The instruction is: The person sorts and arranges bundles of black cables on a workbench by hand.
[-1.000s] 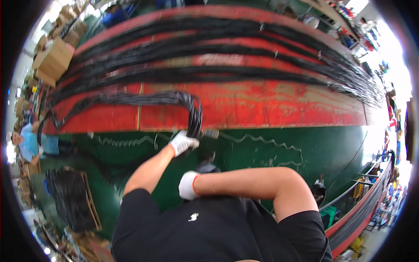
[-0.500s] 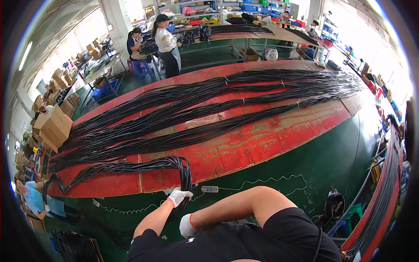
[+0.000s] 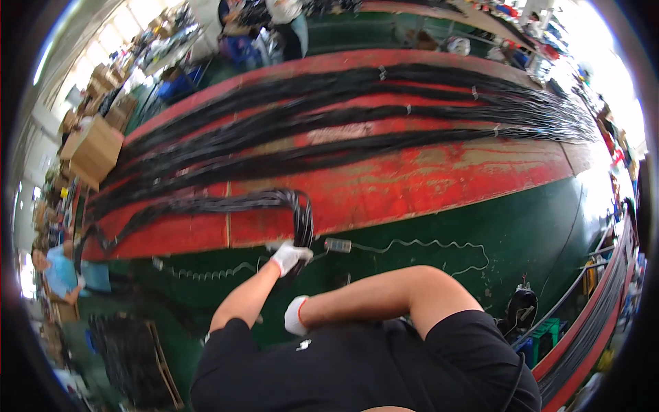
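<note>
My left hand [image 3: 291, 258], in a white glove, is closed around a bundle of black cables [image 3: 303, 221] where it hangs over the table's near edge. From there the bundle bends and runs left along the red table [image 3: 405, 185]. My right hand [image 3: 296, 316], also gloved, is held close in front of my body, below the left one. Its fingers are hidden, and I cannot make out anything in it. Several long cable bundles [image 3: 288, 110] lie across the table, bound in places with light ties [image 3: 408, 110].
A white power strip [image 3: 338, 245] with a coiled cord crosses the green floor beside the table. At the table's left end stands a cardboard box [image 3: 93, 154]; a person in blue [image 3: 62, 278] is near it. A red trough of cables [image 3: 583, 343] runs along the right.
The view has tilted downward, so the table and bundles sit higher in the picture. My left hand keeps its grip on the cable bundle, and the right stays near my body.
</note>
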